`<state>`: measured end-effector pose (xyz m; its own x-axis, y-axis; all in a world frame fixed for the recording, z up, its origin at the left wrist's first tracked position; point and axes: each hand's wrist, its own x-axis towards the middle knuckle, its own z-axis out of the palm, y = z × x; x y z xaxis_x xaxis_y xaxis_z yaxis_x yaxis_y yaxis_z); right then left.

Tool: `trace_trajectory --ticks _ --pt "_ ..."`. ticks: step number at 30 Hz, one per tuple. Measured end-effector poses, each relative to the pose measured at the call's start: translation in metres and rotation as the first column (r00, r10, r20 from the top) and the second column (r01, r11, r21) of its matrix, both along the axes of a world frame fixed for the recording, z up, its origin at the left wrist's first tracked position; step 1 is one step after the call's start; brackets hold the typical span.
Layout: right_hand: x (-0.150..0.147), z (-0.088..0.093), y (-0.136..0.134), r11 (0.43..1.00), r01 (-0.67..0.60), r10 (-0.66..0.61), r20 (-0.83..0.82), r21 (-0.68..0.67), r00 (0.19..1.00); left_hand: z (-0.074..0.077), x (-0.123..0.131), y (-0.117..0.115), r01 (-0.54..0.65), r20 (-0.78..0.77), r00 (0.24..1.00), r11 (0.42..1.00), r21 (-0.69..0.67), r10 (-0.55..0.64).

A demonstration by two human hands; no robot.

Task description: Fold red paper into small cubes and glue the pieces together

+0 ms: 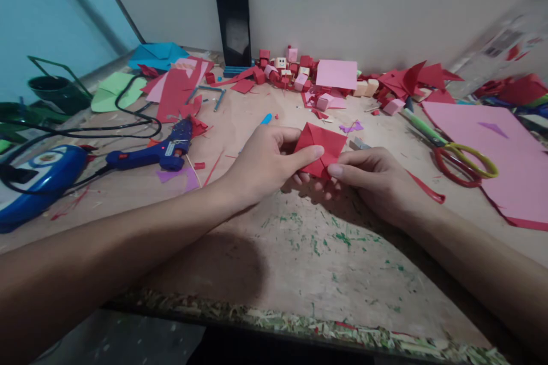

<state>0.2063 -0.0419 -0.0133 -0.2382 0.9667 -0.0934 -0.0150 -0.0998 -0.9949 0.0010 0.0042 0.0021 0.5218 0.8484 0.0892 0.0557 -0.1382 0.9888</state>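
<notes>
A small folded square of red paper [321, 140] is held up above the middle of the table. My left hand [274, 157] grips its left side, thumb lying across the front and fingers behind. My right hand [370, 174] pinches the lower right corner between thumb and fingertips. Crease lines and overlapping flaps show on the paper's face. Behind the hands, a grey metal piece [358, 144] and a purple paper scrap [351, 126] lie on the table. A light blue pen-like tip [266, 119] pokes out beyond my left hand.
A blue hot glue gun [149, 154] with a black cord lies left, near a blue-and-white object [43, 177]. Scissors [464, 162] and pink sheets [514, 154] are right. At the back, a phone [233, 23] stands beside several small paper cubes [299, 68]. The table's front edge [274, 322] is rough.
</notes>
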Motion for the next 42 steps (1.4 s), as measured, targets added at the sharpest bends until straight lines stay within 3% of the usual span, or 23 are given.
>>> trace_trajectory --ticks 6,12,19,30,38,42 --pt "-0.0021 0.0007 0.001 0.999 0.012 -0.012 0.006 0.036 1.0 0.0002 0.0009 -0.0001 -0.011 0.059 0.998 0.999 0.031 0.009" --pt "-0.0004 -0.0014 0.0009 1.0 -0.006 0.006 -0.04 0.021 0.999 0.001 -0.0005 -0.0007 -0.047 0.012 0.999 0.998 0.042 0.046" --pt "-0.0045 0.0011 0.0006 0.998 0.039 -0.04 0.018 0.05 0.999 0.0001 -0.0005 -0.0002 -0.07 0.043 0.997 0.994 0.088 0.067" --pt "-0.0058 0.0039 0.001 0.997 0.067 -0.07 0.067 0.044 0.995 0.0002 0.0001 -0.0012 -0.016 -0.015 1.0 0.999 -0.043 0.016" --pt "-0.0098 0.0038 0.0033 0.98 0.197 -0.197 0.003 0.028 0.98 -0.0044 0.0013 -0.0009 0.034 -0.042 0.998 0.996 -0.079 -0.037" --pt "-0.009 0.0007 0.0048 0.967 0.253 -0.252 -0.021 0.031 0.967 -0.0018 0.0008 0.0008 -0.01 0.002 1.0 0.998 -0.07 0.01"
